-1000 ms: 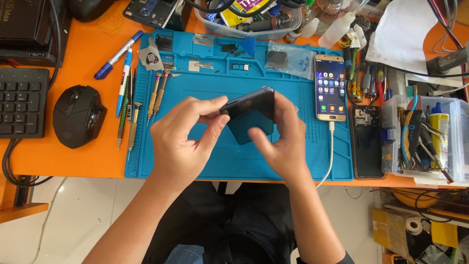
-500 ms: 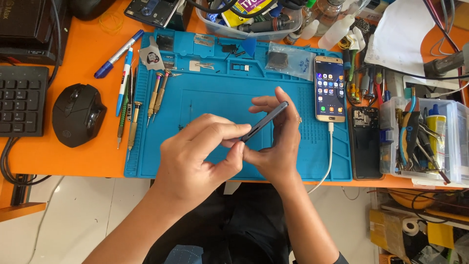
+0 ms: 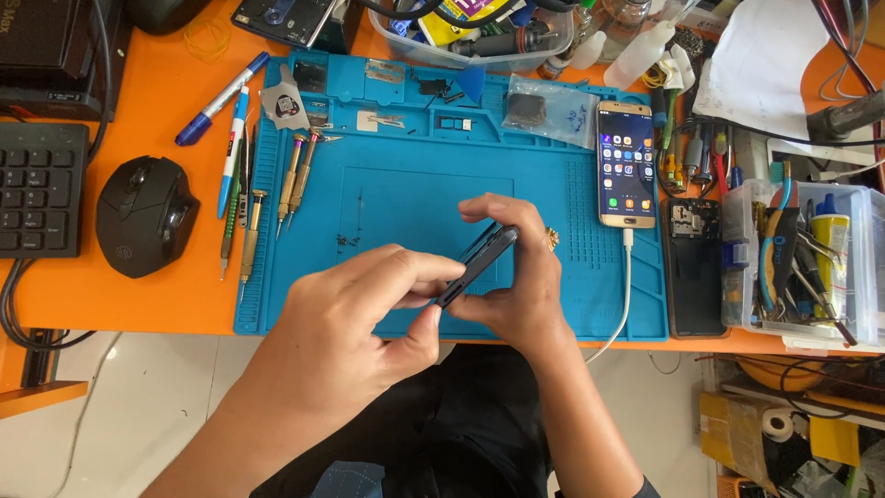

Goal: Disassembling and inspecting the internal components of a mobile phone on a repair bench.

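We hold a dark phone (image 3: 479,265) edge-on between both hands, above the near part of the blue work mat (image 3: 406,203). Our right hand (image 3: 516,277) wraps it from the far side, fingers curled over the top end and thumb under. Our left hand (image 3: 355,323) pinches the lower end w/ thumb and forefinger, so both hands are closed on the phone. It's tilted, upper end pointing away and to the right.

Open room: the mat's flat centre just beyond the hands is bare; that's the main free patch. Left of the left hand, a row of screwdrivers (image 3: 295,180) lies along the mat's left edge, w/ pens (image 3: 230,148) on the orange tabletop (image 3: 138,295) just past it, then a black mouse (image 3: 146,214) and a keyboard (image 3: 37,189) further left. Right of the right hand, a lit smartphone (image 3: 626,164) lies on the mat w/ a white cable (image 3: 627,286) running back to the near tabletop edge, close by the right wrist. Beyond that, a dark phone back panel (image 3: 696,267) and a clear tool bin (image 3: 802,258). Far edge of mat: small parts trays, then clutter. The near mat edge sits right under our hands.
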